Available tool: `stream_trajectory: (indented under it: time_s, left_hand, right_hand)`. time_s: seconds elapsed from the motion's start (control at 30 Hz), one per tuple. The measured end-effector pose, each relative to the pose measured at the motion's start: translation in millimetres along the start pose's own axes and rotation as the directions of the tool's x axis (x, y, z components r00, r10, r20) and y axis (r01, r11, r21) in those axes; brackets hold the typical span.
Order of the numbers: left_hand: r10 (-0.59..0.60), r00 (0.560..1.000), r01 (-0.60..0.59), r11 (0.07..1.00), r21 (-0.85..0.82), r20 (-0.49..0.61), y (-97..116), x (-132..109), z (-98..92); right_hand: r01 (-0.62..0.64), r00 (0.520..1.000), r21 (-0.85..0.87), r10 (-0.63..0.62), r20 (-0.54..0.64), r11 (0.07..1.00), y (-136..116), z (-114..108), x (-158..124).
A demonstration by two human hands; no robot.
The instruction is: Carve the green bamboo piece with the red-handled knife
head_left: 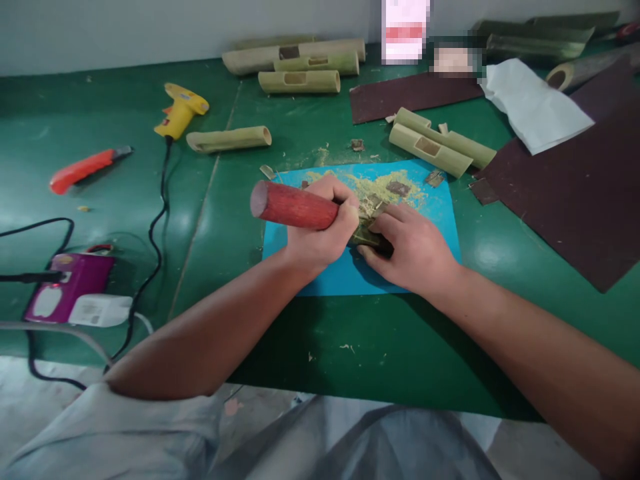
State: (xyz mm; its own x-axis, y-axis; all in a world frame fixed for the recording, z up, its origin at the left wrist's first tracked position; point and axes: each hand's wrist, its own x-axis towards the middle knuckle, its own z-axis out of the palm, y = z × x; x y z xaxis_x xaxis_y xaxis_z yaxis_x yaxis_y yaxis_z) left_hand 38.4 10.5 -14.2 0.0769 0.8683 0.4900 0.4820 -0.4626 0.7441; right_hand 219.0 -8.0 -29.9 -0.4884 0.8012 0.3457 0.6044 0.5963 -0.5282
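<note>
Left hand (320, 243): curled closed around a thick, round, streaked red wooden handle (300, 205), its flat butt pointing leftward; the tool's tip was hidden.
Right hand (417, 247): half closed, fingers and thumb pinching a dark-green, rough-looking bamboo piece (367, 235).
Bamboo position: between both hands, over the flat, rectangular bright-blue sheet (345, 277).
Debris: pale, crumbly yellow shavings (363, 181) strewn across the sheet's far half, with a squarish brown chip (399, 189) among them.
Beyond: a smooth, pale-green bamboo tube (430, 150) with a rectangular opening.
</note>
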Motion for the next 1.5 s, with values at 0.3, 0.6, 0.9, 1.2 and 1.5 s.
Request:
stream_trajectory:
  time_s: [0.3, 0.6, 0.9, 1.2, 1.5]
  left_hand:
    - [0.183, 0.982, -0.186, 0.977, -0.106, -0.04, -8.4, 3.9, 3.6]
    - [0.208, 0.977, -0.213, 0.968, -0.132, -0.05, -12.1, 5.9, 8.6]
    - [0.137, 0.977, -0.161, 0.976, -0.144, -0.162, -17.4, 5.3, 13.2]
    - [0.168, 0.965, -0.196, 0.972, -0.127, -0.202, -9.2, 6.6, 16.9]
    - [0.075, 0.985, -0.117, 0.954, -0.277, -0.158, -5.0, 6.2, 18.2]
  right_hand:
    - [0.017, 1.0, -0.021, -0.018, -0.009, 1.0, 0.1, 1.2, -0.9]
    - [0.004, 1.0, -0.056, -0.003, 0.018, 0.998, -2.4, 1.1, 0.8]
    - [-0.059, 0.998, -0.103, 0.061, 0.018, 0.993, -11.6, 5.7, 1.2]
    - [-0.055, 0.998, -0.122, 0.056, 0.0, 0.991, -16.1, 6.9, 0.3]
    - [-0.059, 0.998, -0.102, 0.059, 0.003, 0.993, -16.1, 8.2, 0.4]
